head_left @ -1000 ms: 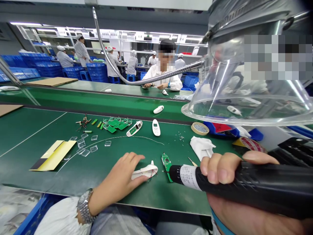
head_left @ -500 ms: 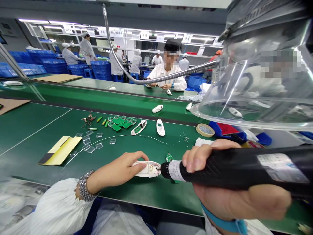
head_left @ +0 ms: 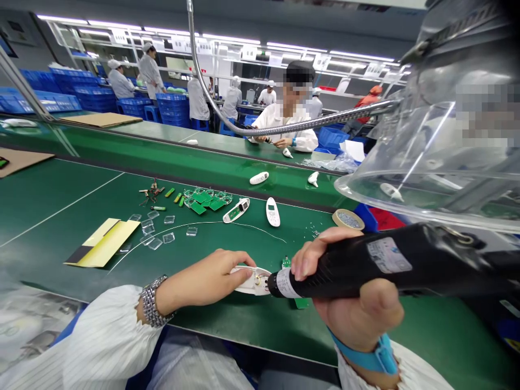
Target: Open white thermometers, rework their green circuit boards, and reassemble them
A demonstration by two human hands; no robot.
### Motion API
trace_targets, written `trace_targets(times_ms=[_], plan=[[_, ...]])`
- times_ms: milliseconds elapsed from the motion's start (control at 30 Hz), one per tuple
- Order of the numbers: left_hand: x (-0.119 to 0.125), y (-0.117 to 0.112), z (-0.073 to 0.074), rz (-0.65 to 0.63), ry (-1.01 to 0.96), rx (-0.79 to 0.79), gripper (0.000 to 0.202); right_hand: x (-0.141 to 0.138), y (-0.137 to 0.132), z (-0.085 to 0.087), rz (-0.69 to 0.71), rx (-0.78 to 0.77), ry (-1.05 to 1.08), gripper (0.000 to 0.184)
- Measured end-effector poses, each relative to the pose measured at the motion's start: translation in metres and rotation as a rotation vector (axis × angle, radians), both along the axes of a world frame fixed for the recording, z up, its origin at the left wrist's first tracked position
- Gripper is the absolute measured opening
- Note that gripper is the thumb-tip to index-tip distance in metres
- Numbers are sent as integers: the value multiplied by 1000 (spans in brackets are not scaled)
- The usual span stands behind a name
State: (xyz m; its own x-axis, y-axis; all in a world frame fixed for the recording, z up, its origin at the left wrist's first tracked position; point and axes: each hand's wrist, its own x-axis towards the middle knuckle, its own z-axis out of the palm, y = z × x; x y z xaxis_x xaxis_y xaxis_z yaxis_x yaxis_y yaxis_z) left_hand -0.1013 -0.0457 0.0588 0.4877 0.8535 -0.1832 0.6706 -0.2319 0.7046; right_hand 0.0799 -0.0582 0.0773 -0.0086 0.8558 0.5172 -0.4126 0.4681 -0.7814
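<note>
My left hand (head_left: 211,279) presses down on a white open plastic shell (head_left: 255,280) lying on the green bench mat (head_left: 122,271), its fingers closed over the shell's left end. My right hand (head_left: 349,303) is wrapped round a black electric screwdriver (head_left: 390,262). The tool's tip points left and meets the right end of the shell. A green circuit board (head_left: 299,301) lies partly hidden under the tool.
Further back lie clear lenses (head_left: 156,230), green circuit boards (head_left: 203,203), two white handsets (head_left: 272,211) and a tape roll (head_left: 348,219). A yellow card (head_left: 103,244) sits at left. A clear hood (head_left: 439,157) on a flexible hose hangs at right. Workers sit beyond the conveyor (head_left: 162,162).
The screwdriver swung left from beside the green board to the shell's end. My left hand turned the shell flat and holds it down. The view shifted right.
</note>
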Motion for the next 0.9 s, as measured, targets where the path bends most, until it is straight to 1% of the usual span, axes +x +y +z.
trace_targets(times_ms=[67,167,300,433,567,633,667,733,767,833,867,900], plan=[[0,0,-1,7,-33,-21,30,-1,1,-1,1,-2,-3,40],[1,0,-1,45,-93,-84,31,-1,3,-4,24,37,-31,39],[3,1,-2,79,-160,-164,33,0,6,-9,133,63,-125,42],[5,1,-4,112,-173,-226,37,0,9,-12,221,47,-117,42],[5,1,-3,112,-180,-231,39,-6,10,-17,210,58,-98,41],[4,-1,-3,97,-177,-225,40,-8,7,-15,173,60,-76,37],[3,-3,-4,91,-171,-205,39,-6,4,-11,140,66,-62,36],[0,-8,-9,95,-142,-107,38,6,-5,1,47,78,-52,33],[-1,-11,-14,107,-116,-29,38,18,-10,8,-10,79,-75,32],[-5,-19,-26,136,-55,135,38,53,-22,15,-116,82,-176,28],[-8,-23,-33,144,-25,199,38,76,-28,13,-181,56,-284,29],[-9,-27,-40,150,1,254,38,99,-33,8,-187,100,-364,30]])
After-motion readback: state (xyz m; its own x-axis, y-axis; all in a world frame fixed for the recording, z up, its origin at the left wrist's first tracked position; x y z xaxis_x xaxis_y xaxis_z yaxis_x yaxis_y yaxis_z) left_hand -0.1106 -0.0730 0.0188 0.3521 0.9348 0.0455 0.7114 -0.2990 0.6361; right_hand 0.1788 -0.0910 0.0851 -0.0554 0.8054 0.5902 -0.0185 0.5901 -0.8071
